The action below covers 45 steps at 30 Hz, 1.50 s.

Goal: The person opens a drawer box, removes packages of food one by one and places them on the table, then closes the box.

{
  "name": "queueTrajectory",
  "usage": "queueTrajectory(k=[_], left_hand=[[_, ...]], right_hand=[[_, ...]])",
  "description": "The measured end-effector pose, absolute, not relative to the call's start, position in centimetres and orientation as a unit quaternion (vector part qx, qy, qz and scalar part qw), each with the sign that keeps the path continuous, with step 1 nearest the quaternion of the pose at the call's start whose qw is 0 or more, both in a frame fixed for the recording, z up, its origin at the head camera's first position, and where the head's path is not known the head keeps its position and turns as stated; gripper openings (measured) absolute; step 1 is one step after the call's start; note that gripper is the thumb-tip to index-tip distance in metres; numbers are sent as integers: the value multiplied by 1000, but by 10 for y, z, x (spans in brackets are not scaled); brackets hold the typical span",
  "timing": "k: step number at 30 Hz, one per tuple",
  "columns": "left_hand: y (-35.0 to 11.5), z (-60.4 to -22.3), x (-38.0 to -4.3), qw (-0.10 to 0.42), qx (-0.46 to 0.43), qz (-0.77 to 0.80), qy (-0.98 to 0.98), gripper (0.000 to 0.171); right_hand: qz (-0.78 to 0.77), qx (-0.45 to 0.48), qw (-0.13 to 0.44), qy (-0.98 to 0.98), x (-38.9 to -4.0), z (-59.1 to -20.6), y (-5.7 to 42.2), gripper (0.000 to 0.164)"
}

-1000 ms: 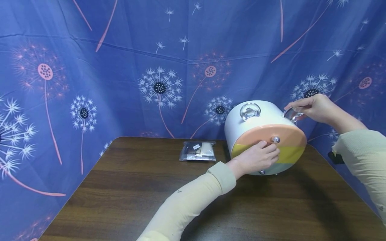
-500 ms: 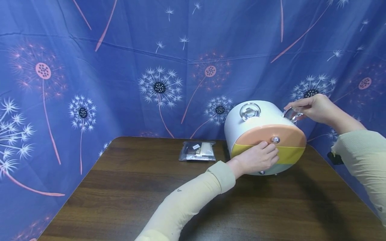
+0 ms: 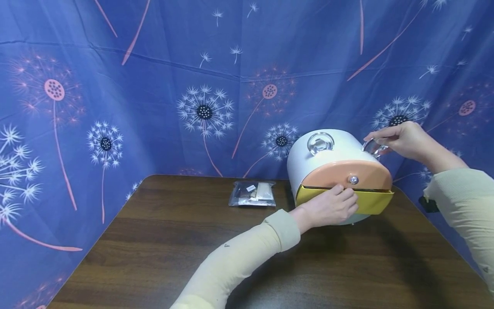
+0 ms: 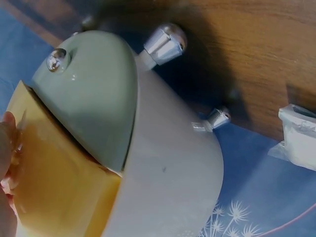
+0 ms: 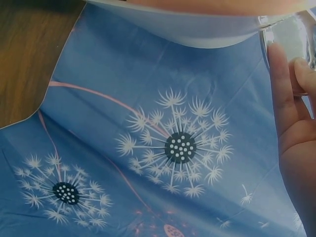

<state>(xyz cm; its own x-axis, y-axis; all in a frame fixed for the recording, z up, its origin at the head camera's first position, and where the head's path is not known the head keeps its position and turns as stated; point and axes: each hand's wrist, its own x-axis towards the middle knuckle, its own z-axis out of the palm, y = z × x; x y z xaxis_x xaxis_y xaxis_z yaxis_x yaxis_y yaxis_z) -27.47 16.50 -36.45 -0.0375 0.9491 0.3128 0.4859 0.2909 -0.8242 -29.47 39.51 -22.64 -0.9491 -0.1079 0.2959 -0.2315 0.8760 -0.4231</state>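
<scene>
A white drum-shaped drawer box (image 3: 299, 154) stands at the table's right, with orange (image 3: 328, 172), yellow (image 3: 372, 202) and green (image 4: 94, 94) drawer fronts. The yellow drawer sticks out slightly, leaving a dark gap along its top edge. My left hand (image 3: 332, 207) has its fingers curled at the middle of that drawer's front, gripping its knob, which the hand mostly hides. Up on the box's right side, my right hand (image 3: 403, 139) pinches a shiny silver ear-like piece (image 3: 372, 147) between thumb and fingers. A matching silver ear (image 3: 320, 143) shows on the top left.
To the left of the box lies a clear plastic packet (image 3: 252, 194) on the brown wooden table (image 3: 173, 240). A blue dandelion-print cloth (image 3: 154, 107) hangs close behind. Round silver knobs (image 3: 353, 180) project from the drawers, and silver feet (image 4: 168, 43) from the box's underside.
The yellow drawer, flush with the others before, has come out a little toward me. My left hand has moved slightly down and forward with it; my right hand keeps its place.
</scene>
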Motion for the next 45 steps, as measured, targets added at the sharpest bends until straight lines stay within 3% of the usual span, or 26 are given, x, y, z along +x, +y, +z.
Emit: queueTrajectory(k=[32,45], left_hand=[[165,-371,-251,443,-542,244,-671,45],[163,-377,-231,491,-543,200,-652,46]], right_hand=[[242,88,115,-959,-294,-226,398,27],[237,93,128,-959,-293,-227,398,26]])
